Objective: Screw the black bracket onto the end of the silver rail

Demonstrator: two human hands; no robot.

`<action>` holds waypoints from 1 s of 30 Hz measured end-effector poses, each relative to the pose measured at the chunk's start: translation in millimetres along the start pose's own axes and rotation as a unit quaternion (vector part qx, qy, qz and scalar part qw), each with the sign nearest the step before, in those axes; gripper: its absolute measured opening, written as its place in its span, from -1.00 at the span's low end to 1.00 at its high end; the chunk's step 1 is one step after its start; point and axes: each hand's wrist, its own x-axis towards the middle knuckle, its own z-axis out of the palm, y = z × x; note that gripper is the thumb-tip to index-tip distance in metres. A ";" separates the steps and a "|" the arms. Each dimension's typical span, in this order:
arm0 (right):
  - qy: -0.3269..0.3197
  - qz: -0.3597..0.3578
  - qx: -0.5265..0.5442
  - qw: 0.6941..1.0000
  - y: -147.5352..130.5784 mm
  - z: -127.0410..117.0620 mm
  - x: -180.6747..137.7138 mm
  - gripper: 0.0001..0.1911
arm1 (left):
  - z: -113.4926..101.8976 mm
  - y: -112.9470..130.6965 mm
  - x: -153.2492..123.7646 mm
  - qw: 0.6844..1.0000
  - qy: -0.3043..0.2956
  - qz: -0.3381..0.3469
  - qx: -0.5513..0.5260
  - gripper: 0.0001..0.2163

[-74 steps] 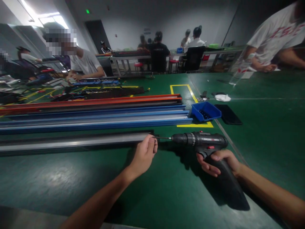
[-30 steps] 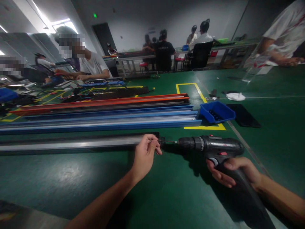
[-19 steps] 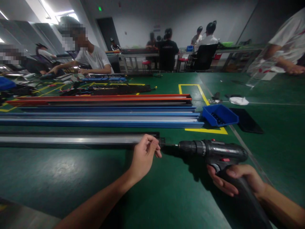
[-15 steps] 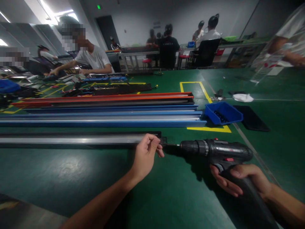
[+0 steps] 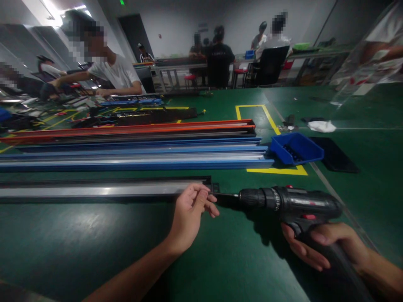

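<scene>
My right hand (image 5: 327, 247) is wrapped round the handle of a black cordless drill (image 5: 302, 201), which lies level and points left. From its chuck a long thin bit (image 5: 228, 195) runs to my left hand (image 5: 192, 214). The fingers of that hand are pinched together by the bit's tip; what lies between them is too small to make out. Behind the left fingers is the right end of a long black channel with a silvery inner face (image 5: 103, 191). A small black end piece (image 5: 215, 187) juts out from that end, partly covered by my fingers.
Beyond the channel lie blue rails (image 5: 157, 161) and an orange rail (image 5: 132, 131), side by side. A blue bin (image 5: 297, 151) with small dark parts stands to their right, beside a dark flat pad (image 5: 335, 155). A co-worker (image 5: 116, 73) sits across the table.
The view has shifted slightly. My left hand stays pinched near the channel's end, and the drill stays in my right hand, a little farther right and lower in the picture.
</scene>
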 end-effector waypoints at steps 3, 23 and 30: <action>0.011 0.008 -0.003 1.000 0.3 -0.9 -0.6 -0.56 | 0.6 0.2 -0.9 1.000 0.002 -0.021 -0.016 -0.70; 0.016 0.006 -0.018 1.000 -2.2 3.5 1.7 -0.58 | 2.2 3.7 1.0 0.999 0.014 -0.031 -0.027 -0.61; 0.001 0.004 -0.012 1.000 -2.4 3.5 3.7 -0.59 | -1.8 0.0 4.7 0.996 -0.010 0.042 0.084 -0.70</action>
